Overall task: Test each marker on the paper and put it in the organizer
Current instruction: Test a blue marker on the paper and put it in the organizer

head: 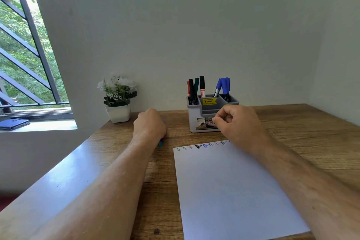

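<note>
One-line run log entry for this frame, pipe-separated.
left hand: grips marker on table | right hand: curled in front of organizer, contents unclear | paper: test marks along top edge

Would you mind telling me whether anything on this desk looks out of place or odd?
Little stands out. The organizer stands upright with its markers in its compartments, still wearing a yellow price sticker. The paper lies slightly askew. The left hand grips a marker lying outside the organizer.
</note>
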Tool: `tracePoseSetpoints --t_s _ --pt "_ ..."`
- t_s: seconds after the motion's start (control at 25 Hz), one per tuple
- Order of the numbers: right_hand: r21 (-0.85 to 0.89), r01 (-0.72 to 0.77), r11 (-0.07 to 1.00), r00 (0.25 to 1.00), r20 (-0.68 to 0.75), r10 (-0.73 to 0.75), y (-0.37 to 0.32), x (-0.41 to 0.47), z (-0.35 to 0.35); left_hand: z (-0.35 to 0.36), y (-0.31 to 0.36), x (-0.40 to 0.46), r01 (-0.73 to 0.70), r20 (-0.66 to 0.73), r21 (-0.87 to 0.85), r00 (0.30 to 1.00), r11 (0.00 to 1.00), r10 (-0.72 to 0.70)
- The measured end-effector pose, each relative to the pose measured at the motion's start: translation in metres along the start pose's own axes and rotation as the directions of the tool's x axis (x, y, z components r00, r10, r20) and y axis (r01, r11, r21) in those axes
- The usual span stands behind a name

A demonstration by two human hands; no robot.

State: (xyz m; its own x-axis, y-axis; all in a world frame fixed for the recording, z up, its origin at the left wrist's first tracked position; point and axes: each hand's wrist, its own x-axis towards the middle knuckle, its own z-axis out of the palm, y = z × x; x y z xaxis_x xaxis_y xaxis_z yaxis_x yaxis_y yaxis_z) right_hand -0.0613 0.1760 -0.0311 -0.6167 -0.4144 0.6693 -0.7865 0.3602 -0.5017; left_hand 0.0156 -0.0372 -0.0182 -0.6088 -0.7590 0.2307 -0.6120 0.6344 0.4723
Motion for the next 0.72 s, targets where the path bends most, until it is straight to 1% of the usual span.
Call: tracePoseSetpoints --t_s 0.08,0.16,0.2,0.24,0.32,0.36,0.48,0.52,0.6,0.72 --pt "-0.004 0.002 1.000 1.000 0.005 -0.002 0.000 0.000 0.000 -0.004 0.002 -0.003 0.018 -0.008 -0.069 1.000 0.997 -0.019" --pt "-0.003 0.004 1.000 1.000 -0.003 -0.004 0.000 0.000 0.000 -0.011 0.005 -0.007 0.015 -0.028 -0.179 0.999 0.984 -0.020" --pt "0.004 0.004 1.000 1.000 -0.005 -0.003 0.000 0.000 -0.001 -0.014 0.008 -0.009 -0.008 -0.051 -0.267 0.999 0.964 -0.006" --pt "0.011 0.003 1.000 1.000 -0.006 -0.003 0.000 0.000 -0.001 -0.017 0.011 -0.012 -0.048 -0.082 -0.380 0.996 0.924 0.018" --pt "0.025 0.008 1.000 1.000 -0.007 -0.008 -0.001 -0.001 -0.002 -0.022 0.022 -0.023 -0.147 -0.143 -0.610 0.987 0.778 0.075" --pt "0.037 0.015 0.999 1.000 -0.009 -0.015 -0.002 -0.002 -0.003 -0.025 0.029 -0.030 -0.203 -0.175 -0.678 0.978 0.707 0.113" --pt "0.059 0.063 0.996 0.997 -0.039 -0.061 -0.005 -0.002 -0.005 -0.027 0.049 -0.048 -0.322 -0.243 -0.776 0.946 0.542 0.214" --pt "0.063 0.087 0.994 0.995 -0.053 -0.084 -0.006 -0.002 -0.006 -0.028 0.053 -0.053 -0.328 -0.241 -0.812 0.942 0.482 0.236" --pt "0.097 0.128 0.987 0.989 -0.090 -0.120 -0.008 -0.001 -0.009 -0.026 0.059 -0.059 -0.298 -0.203 -0.882 0.940 0.365 0.275" --pt "0.201 0.147 0.969 0.987 -0.097 -0.129 -0.013 -0.001 -0.013 -0.022 0.064 -0.068 -0.178 -0.094 -0.956 0.938 0.232 0.333"
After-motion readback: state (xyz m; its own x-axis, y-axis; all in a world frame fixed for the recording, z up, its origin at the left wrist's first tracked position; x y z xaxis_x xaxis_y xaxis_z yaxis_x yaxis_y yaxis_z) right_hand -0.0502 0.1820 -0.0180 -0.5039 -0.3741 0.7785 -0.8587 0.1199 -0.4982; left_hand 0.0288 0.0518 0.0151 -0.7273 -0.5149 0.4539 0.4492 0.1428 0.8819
